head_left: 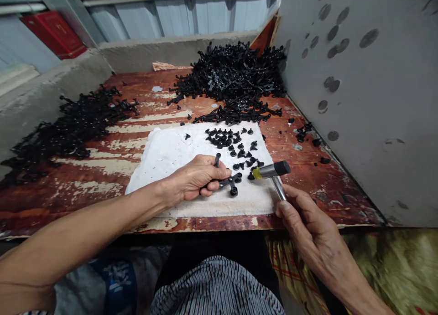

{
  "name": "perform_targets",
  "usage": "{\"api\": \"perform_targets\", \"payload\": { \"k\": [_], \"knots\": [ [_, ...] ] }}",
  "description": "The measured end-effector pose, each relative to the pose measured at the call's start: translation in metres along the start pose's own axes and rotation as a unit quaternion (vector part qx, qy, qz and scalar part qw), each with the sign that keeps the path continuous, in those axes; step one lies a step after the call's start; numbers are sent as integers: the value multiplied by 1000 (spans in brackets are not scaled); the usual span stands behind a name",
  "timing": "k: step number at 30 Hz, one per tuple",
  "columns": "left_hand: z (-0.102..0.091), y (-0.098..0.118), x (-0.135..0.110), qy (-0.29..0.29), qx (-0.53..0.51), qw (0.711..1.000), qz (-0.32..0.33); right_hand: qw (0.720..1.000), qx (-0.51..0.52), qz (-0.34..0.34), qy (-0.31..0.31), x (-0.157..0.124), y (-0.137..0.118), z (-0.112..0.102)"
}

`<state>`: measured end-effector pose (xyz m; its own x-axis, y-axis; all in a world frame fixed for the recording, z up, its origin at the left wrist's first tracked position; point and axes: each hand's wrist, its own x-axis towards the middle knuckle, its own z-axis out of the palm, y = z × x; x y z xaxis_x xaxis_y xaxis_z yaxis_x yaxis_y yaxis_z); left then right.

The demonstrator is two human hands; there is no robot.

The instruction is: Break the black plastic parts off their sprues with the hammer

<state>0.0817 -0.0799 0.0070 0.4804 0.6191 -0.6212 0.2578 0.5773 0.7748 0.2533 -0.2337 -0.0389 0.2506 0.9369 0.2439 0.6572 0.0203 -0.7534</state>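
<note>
Left hand point(201, 178) is holding a black bracket point(227, 183) over the white pad point(166, 169), its grip pinching the part between thumb and fingers. Bracket's round-capped ends are sticking out right of the fingertips; one more round end is poking up above the thumb, cannot tell if it is the same piece. Right hand point(310, 228) is gripping a hammer point(268, 171), its grip wrapping the handle at the pad's near right edge. Hammer head is lying sideways in the air or on the pad, cannot tell which; yellow face is pointing left toward the bracket, black face right. Loose black plugs point(222, 138) are scattering over the pad's far right part, a few sitting just beside the hammer head. Pad is lying on the worn red-brown tabletop point(150, 107). Big pile point(236, 73) of black parts is filling the far right, left pile point(75, 126) is running along the low wall point(41, 91). Grey panel point(362, 132) is standing at right.
</note>
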Motion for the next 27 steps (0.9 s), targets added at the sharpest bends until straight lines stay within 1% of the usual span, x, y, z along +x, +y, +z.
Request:
{"api": "perform_targets", "payload": {
  "k": [4,16,19,27],
  "knots": [
    [-1,0,3,9,7,1000,8,1000,-3,-1,1,0,0,1],
    [-1,0,6,3,19,1000,1,1000,12,6,9,-1,2,2],
    [0,1,5,0,20,1000,2,1000,14,7,2,-1,1,2],
    [-1,1,6,3,23,1000,5,1000,1,-6,1,-1,2,0]
  ]
}}
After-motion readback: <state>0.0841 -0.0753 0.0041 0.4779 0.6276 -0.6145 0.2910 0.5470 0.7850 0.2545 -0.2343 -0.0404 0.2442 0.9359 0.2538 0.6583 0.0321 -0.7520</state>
